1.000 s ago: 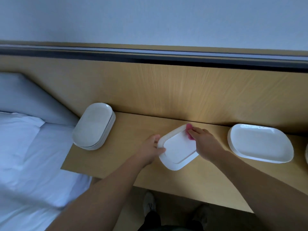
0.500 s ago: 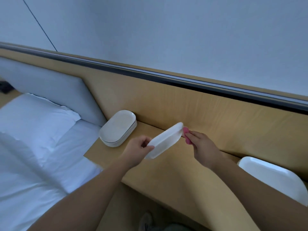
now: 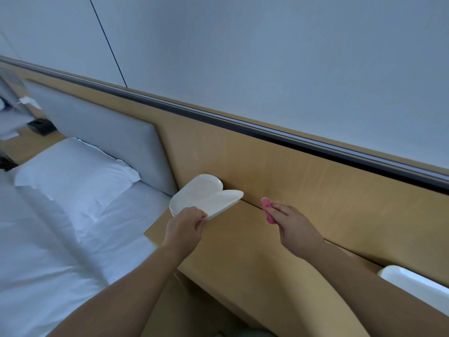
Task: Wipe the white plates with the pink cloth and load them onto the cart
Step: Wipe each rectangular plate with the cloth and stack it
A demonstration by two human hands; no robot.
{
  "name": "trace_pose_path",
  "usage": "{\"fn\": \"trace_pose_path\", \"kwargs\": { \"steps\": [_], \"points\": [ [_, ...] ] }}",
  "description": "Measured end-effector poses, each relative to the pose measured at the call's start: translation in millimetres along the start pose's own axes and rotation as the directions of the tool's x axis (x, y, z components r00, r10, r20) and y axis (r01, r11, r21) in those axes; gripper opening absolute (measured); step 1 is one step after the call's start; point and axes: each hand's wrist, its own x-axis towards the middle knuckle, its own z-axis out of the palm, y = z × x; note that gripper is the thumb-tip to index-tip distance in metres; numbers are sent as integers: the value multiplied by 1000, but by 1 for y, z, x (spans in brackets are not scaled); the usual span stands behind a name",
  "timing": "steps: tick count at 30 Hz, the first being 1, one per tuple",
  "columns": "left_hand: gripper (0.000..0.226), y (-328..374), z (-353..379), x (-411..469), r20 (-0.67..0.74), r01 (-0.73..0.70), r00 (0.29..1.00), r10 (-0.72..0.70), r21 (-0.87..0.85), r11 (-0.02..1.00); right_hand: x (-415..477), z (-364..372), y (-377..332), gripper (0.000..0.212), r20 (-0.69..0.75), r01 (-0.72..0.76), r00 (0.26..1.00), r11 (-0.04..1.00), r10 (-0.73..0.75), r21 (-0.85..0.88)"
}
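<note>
We see the left hand [image 3: 184, 224] pinching a white plate [image 3: 224, 200] by its near edge, overlapping the plate stack [image 3: 198, 187] on the wooden ledge [image 3: 243, 254]; the right hand [image 3: 292, 226], apart, grips the pink cloth [image 3: 267, 210].

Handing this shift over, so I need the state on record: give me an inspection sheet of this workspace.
Surface: wooden shelf beside a bed.
Job's things: held plate over the plate stack at the shelf's left end; pink cloth; another white plate lower right; cart not in view.
Clutter: dark blurred item far left, unidentifiable.
Grippers: left hand pinches the held plate's rim; right hand grips the cloth, apart from the plate.
Cables: thin dark line on the wall; cable or seam, cannot tell.
Surroundings: white pillow, grey headboard.
</note>
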Motion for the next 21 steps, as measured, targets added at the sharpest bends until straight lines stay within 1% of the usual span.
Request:
{"fn": "trace_pose_path", "kwargs": {
  "steps": [2,4,6,7,9,13,18,21],
  "points": [
    [26,-10,4,2,-37,-41,998,42,34,999,3,6,-4,51,1,2,1000,1000,-2,4],
    [19,-23,5,8,-18,-36,999,37,54,998,11,14,-10,51,15,-5,1000,1000,5,-2],
    [9,-38,9,17,29,-3,1000,1,70,998,18,21,-16,50,42,1,999,1000,0,-22],
    [9,-44,11,21,51,4,999,-8,78,997,22,24,-19,51,60,-1,998,999,3,-33],
    [13,-54,15,27,98,4,995,-13,92,996,29,30,-24,52,92,-25,995,999,30,-48],
    [26,-77,28,35,238,15,970,-43,120,993,40,39,-34,48,118,-80,989,995,86,-61],
    [25,-101,41,44,370,28,926,-66,108,994,49,53,-37,54,162,-116,978,989,130,-89],
    [25,-109,45,50,441,45,892,-99,132,990,52,61,-38,52,140,-112,982,990,123,-81]
  ]
}}
